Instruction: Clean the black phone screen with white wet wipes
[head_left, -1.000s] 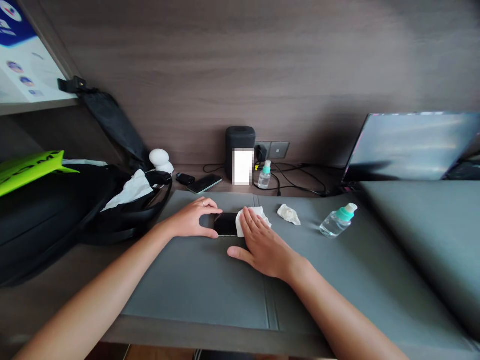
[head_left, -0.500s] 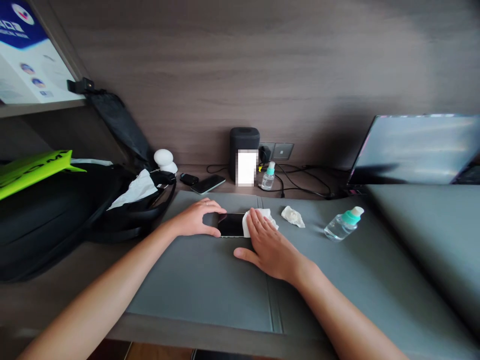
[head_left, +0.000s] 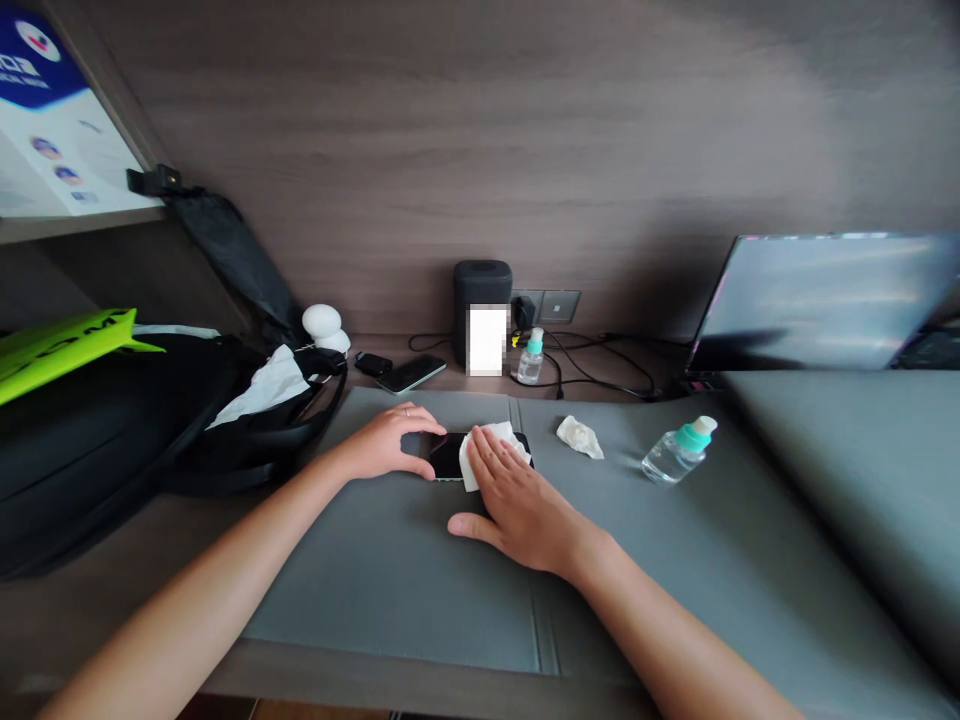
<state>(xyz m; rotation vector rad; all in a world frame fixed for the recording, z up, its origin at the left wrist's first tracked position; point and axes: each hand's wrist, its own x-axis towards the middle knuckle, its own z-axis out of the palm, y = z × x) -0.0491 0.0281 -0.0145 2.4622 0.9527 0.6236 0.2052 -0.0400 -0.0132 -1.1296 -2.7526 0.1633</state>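
Note:
A black-screened phone (head_left: 447, 456) lies flat on the grey desk mat (head_left: 390, 570). My left hand (head_left: 386, 442) holds the phone's left end, with the thumb at the near edge and the fingers at the far edge. Flat and close together, the fingers of my right hand (head_left: 517, 500) press a white tissue (head_left: 469, 470) against the screen, the thumb sticking out to the left. Part of the phone and tissue is hidden under that hand. To the right lie a crumpled tissue (head_left: 580, 437) and a clear spray bottle (head_left: 675, 455) with a turquoise collar, tipped over at an angle.
Behind the mat stand a black speaker (head_left: 480, 280), a small bottle (head_left: 530, 362) and cables (head_left: 600, 380). Another phone (head_left: 412, 373) lies left of them. A black bag (head_left: 90, 460) fills the left side. A laptop-like screen (head_left: 817, 300) stands at the right.
My right hand has slid the tissue leftward over the phone screen, uncovering the phone's right end. My left hand keeps its hold. The whole view has shifted slightly.

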